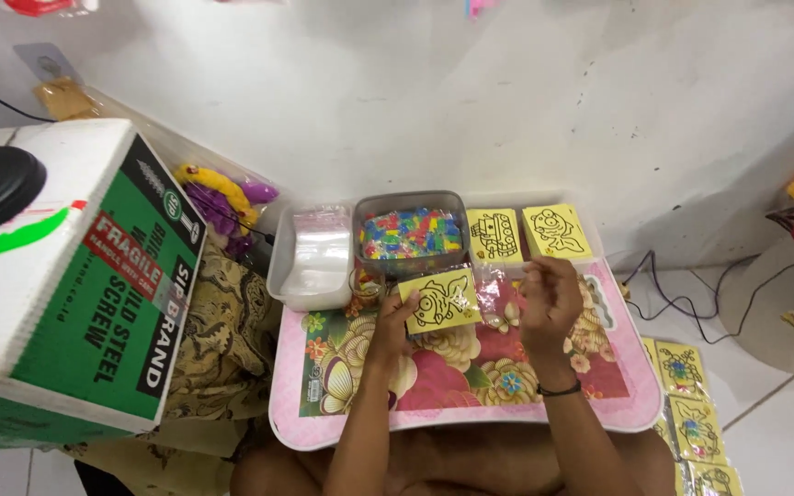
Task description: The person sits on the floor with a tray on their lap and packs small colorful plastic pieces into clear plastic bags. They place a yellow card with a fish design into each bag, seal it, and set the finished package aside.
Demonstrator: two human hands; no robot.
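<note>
Meanwhile, the left hand (395, 317) pinched a yellow picture card (440, 300) with a black line drawing, holding it above the flowered pink worktop (470, 367). The right hand (549, 298) was curled around a clear plastic sleeve (491, 296) just beside the card. Behind them stood a tub of coloured beads (412, 232), a white tray of plastic bags (312, 257) and two more yellow cards (526, 234). A green-and-white cardboard box (66, 276) sat well to the left.
</note>
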